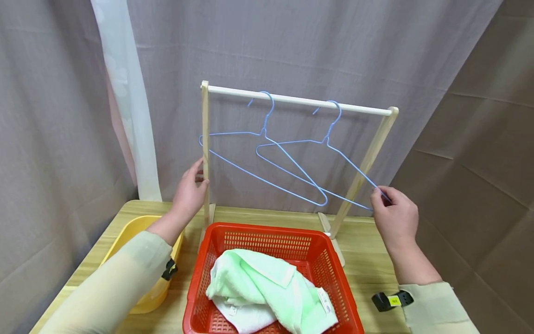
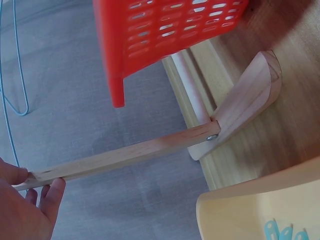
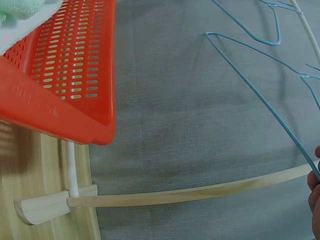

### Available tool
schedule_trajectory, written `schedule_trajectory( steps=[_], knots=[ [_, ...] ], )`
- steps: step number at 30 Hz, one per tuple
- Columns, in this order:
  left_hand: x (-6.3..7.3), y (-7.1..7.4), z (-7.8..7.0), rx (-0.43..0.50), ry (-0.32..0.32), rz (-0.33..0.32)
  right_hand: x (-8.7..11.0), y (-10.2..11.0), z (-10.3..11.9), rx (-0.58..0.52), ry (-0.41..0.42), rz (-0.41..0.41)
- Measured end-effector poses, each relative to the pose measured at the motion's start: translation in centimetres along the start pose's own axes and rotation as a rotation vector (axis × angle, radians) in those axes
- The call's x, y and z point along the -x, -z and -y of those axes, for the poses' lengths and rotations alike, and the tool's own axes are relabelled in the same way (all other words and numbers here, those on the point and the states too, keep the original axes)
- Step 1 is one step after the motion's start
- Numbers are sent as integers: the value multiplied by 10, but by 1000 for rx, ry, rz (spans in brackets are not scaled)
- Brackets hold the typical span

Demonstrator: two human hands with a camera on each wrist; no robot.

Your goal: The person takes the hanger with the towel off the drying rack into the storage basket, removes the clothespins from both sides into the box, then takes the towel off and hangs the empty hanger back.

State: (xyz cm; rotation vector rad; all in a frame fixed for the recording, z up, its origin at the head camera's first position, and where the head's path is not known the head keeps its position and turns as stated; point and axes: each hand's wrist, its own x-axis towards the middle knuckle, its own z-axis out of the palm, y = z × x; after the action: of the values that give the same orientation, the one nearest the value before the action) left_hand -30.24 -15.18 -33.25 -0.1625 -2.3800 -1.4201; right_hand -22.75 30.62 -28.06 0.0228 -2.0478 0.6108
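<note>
A small wooden rack with a white top rail (image 1: 296,100) stands on the table, and two blue wire hangers hang from it. At its left post (image 1: 206,139), my left hand (image 1: 189,192) grips the wood between thumb and fingers, as the left wrist view also shows. My right hand (image 1: 396,215) pinches the lower right corner of the right hanger (image 1: 354,165), which is tilted down to the right. The left hanger (image 1: 264,124) overlaps it in the head view and touches neither hand. Both hangers are bare.
In front of the rack sits a red perforated basket (image 1: 267,228) holding pale green and white towels (image 1: 267,283). A yellow basin (image 1: 143,227) stands to the left, under my forearm, with several blue clips (image 2: 271,230) inside. Grey curtains (image 1: 354,41) close off the back.
</note>
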Motion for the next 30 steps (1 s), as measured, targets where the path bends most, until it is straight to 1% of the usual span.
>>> schedule_trajectory(
  steps=[6, 13, 19, 23, 30],
  knots=[
    [0, 1, 2, -11, -10, -15, -2, -1, 0, 9, 8, 10],
    [-1, 3, 0, -5, 13, -13, -5, -1, -4, 10, 24, -6],
    [0, 6, -3, 5, 34, 3, -6, 0, -5, 21, 0, 10],
    [2, 7, -3, 15, 29, 15, -6, 3, -7, 25, -15, 27],
    [6, 8, -1, 0, 24, 43, -7, 8, -11, 44, -38, 62]
  ],
)
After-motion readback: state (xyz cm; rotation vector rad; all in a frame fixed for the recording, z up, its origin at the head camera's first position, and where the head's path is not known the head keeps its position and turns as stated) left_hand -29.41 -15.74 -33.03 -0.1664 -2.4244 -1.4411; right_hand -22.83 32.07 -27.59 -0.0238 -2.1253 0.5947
